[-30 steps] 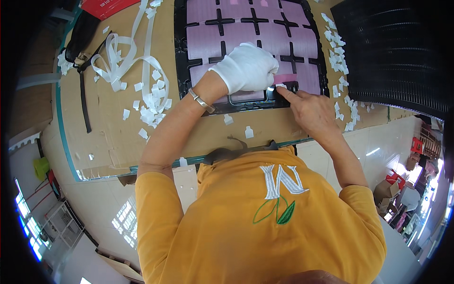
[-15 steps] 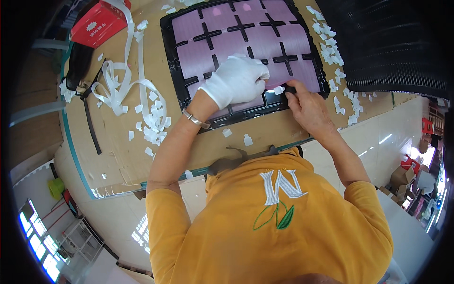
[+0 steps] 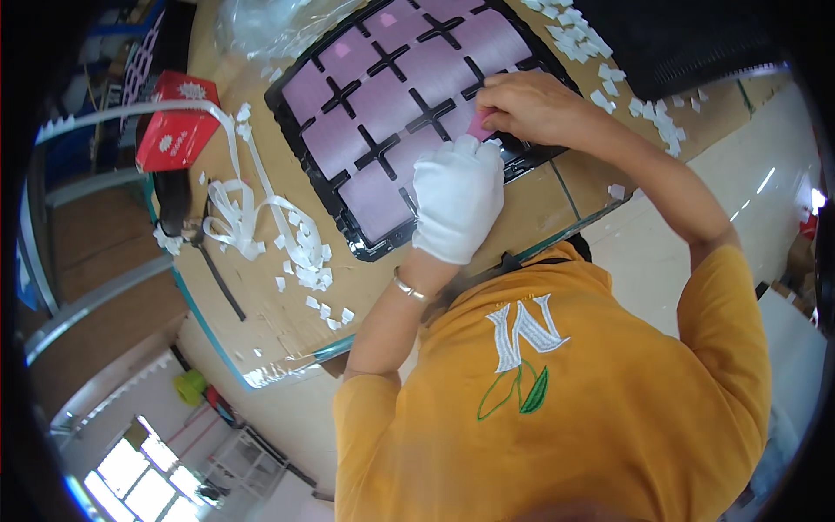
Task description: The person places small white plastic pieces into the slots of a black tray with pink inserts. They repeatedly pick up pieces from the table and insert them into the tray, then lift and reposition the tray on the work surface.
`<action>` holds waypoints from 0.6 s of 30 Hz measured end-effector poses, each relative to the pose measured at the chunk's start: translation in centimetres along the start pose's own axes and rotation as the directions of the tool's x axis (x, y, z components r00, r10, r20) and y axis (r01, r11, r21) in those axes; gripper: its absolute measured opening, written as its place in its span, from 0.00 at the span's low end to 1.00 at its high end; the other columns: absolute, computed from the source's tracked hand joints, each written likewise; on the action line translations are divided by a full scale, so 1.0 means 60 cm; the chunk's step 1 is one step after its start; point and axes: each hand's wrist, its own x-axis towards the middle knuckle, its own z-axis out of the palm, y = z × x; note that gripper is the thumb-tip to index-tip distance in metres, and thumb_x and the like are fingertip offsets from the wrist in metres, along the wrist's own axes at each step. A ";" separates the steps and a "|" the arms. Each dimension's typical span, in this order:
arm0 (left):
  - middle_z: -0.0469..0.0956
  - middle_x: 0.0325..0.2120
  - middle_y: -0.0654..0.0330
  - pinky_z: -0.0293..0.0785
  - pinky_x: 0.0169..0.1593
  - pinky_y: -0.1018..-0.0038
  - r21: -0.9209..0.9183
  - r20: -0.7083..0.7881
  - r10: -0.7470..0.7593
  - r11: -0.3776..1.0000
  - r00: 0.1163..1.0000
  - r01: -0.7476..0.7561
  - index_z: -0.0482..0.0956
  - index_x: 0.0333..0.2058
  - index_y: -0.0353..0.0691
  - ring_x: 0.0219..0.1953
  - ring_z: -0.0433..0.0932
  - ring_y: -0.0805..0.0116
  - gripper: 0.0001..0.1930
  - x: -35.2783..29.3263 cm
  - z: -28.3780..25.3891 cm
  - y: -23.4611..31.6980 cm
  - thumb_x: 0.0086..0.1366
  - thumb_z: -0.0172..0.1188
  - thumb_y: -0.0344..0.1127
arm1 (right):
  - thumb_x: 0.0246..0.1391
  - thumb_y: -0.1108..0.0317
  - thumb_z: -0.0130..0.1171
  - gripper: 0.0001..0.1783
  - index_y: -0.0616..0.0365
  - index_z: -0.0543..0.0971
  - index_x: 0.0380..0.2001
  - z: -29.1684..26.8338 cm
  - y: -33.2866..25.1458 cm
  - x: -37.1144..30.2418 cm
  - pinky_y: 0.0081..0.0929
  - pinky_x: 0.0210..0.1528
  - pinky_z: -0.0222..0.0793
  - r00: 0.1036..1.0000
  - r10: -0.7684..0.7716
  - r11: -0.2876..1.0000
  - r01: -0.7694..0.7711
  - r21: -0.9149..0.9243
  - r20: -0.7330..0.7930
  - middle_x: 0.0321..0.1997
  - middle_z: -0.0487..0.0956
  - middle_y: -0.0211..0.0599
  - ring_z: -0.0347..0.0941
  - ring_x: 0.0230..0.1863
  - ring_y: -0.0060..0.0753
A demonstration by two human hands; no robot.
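A black tray (image 3: 366, 249) with cross-shaped dividers lies tilted on the table, its compartments covered by pinkish-purple sheets (image 3: 332, 142). At the tray's near right part, a small bright pink sheet (image 3: 479, 124) stands up between my hands. My left hand (image 3: 459, 204), in a white glove, is closed with its fingertips at the lower end of this sheet. From the right, my bare right hand (image 3: 529, 108) pinches the sheet's upper side. Part of the sheet is hidden by my fingers. Two small pink tags (image 3: 388, 19) show near the tray's far edge.
White paper tags (image 3: 310, 271) lie scattered left of the tray, and more tags (image 3: 584, 39) lie to its right. A white strip (image 3: 233, 217) curls beside a red box (image 3: 179, 122). Clear plastic film (image 3: 270, 30) lies behind; a black ribbed tray (image 3: 687, 43) is at far right.
The view has turned, so the tray appears tilted. My right hand has moved in close to the left, and a bright pink sheet now stands between them. The white tag and dark object formerly at my right fingertips are no longer there.
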 end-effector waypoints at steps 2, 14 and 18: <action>0.76 0.22 0.58 0.71 0.27 0.61 0.048 0.030 -0.007 0.999 1.000 0.006 0.79 0.25 0.43 0.23 0.77 0.56 0.06 0.012 0.015 0.000 0.57 0.62 0.37 | 0.55 0.63 0.62 0.09 0.58 0.80 0.33 -0.004 0.001 0.010 0.42 0.45 0.70 0.996 0.020 0.999 -0.023 0.033 0.089 0.36 0.77 0.39 0.75 0.42 0.46; 0.81 0.24 0.54 0.75 0.31 0.61 0.180 0.233 -0.100 0.982 0.967 0.058 0.81 0.25 0.42 0.25 0.80 0.54 0.06 0.065 0.022 0.016 0.55 0.59 0.36 | 0.50 0.66 0.60 0.09 0.56 0.83 0.35 -0.021 0.027 0.026 0.43 0.43 0.73 0.987 -0.037 0.995 0.021 0.101 0.158 0.36 0.83 0.45 0.79 0.42 0.50; 0.81 0.25 0.53 0.76 0.31 0.61 0.197 0.192 -0.141 0.975 0.971 0.102 0.81 0.26 0.41 0.25 0.80 0.53 0.06 0.053 0.025 0.016 0.54 0.59 0.36 | 0.55 0.63 0.60 0.10 0.58 0.82 0.33 -0.024 0.027 0.024 0.44 0.42 0.72 0.985 -0.039 0.990 0.015 0.141 0.168 0.33 0.82 0.44 0.78 0.41 0.50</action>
